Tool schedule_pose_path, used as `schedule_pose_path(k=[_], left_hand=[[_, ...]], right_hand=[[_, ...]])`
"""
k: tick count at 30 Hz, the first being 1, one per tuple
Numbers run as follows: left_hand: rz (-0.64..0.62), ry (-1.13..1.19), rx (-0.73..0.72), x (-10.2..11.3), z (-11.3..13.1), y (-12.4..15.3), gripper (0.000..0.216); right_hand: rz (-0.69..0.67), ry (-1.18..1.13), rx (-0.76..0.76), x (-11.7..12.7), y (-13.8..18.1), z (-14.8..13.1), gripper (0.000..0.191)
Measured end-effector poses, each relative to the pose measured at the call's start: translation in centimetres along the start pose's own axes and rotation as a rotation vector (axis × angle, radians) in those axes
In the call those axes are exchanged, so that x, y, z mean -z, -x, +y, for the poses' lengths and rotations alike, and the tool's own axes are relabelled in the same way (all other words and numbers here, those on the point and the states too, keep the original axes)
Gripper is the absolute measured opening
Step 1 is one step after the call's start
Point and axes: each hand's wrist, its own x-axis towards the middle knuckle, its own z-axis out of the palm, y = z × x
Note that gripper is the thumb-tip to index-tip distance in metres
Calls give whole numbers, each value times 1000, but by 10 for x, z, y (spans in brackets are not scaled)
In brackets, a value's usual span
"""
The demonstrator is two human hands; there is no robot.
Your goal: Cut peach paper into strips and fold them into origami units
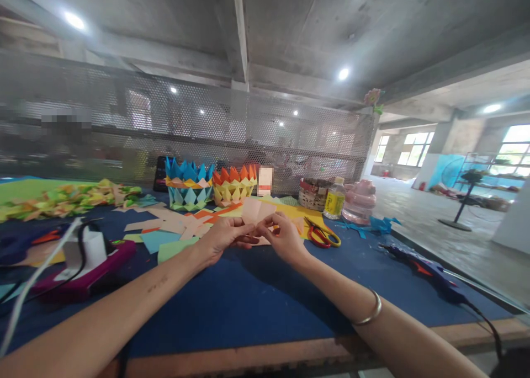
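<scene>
A small pale pink sheet of paper with a crease down it is pinched between both hands above the middle of the table. My left hand grips its lower left edge between thumb and fingers. My right hand pinches the lower right edge, fingertips close to the left ones. Beneath and behind the hands lie loose paper strips in peach, blue and green. Red and yellow scissors rest on yellow paper to the right of my right hand.
Two folded-paper baskets, one blue-topped and one orange-topped, stand at the back. A bottle, a pink jar and a glue gun are on the right. A purple power strip and folded paper pieces occupy the left.
</scene>
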Motion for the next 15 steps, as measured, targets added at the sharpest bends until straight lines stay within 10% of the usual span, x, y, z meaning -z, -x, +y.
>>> schedule_pose_path(k=[15], left_hand=[[-32,-54,42,0,-1,1,35]], right_hand=[[3,-139,-121,-3,0,2,14]])
